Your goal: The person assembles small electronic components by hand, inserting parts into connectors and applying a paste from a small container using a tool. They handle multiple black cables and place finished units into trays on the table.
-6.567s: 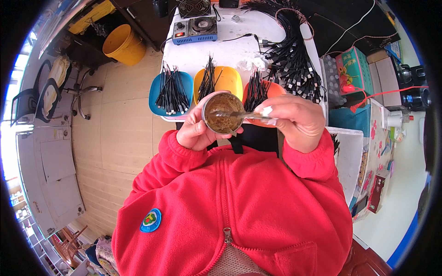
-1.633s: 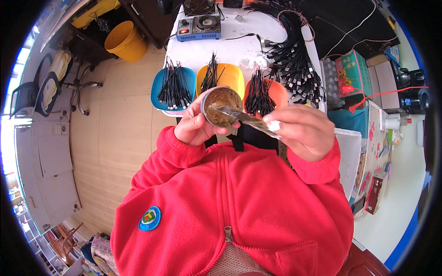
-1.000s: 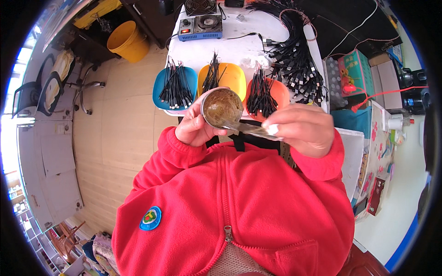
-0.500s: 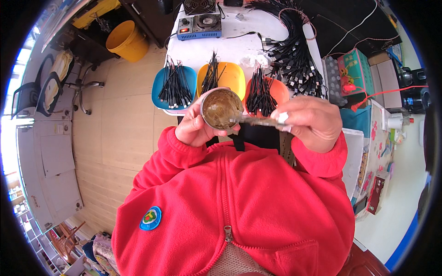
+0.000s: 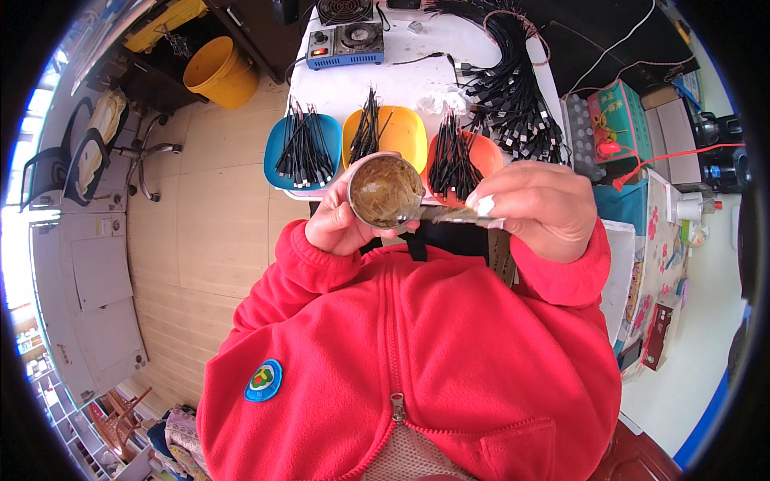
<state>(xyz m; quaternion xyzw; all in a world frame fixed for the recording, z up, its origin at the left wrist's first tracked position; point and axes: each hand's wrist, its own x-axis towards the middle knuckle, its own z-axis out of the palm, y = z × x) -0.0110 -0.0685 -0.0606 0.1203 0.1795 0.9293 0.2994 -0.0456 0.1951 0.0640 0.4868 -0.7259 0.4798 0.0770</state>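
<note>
My left hand (image 5: pixel 330 224) is wrapped round a small round tin (image 5: pixel 350 192), its open top facing me. Brown, sticky-looking paste (image 5: pixel 383 192) coats the inside. Between the fingertips of my right hand (image 5: pixel 545 210) is pinched a thin, flat, smeared stick or blade (image 5: pixel 457 215), lying nearly level. Its left end is at the tin's lower right rim; whether it touches the rim I cannot tell. Just beyond my hands stand a blue dish (image 5: pixel 277 174), a yellow dish (image 5: pixel 411 132) and an orange dish (image 5: pixel 488 156), each with short black cables in it.
On the white table (image 5: pixel 425 76) a large bundle of black USB cables (image 5: pixel 517 112) lies at the right. A small blue-and-grey heating device (image 5: pixel 345 50) stands at the back, near a fan (image 5: pixel 345 10). Left on the floor is a yellow bucket (image 5: pixel 220 72); at right, a green box (image 5: pixel 618 120).
The stick's left end has drawn back from inside the tin to its right rim, and my right hand has shifted slightly. My left hand and the tin have barely moved.
</note>
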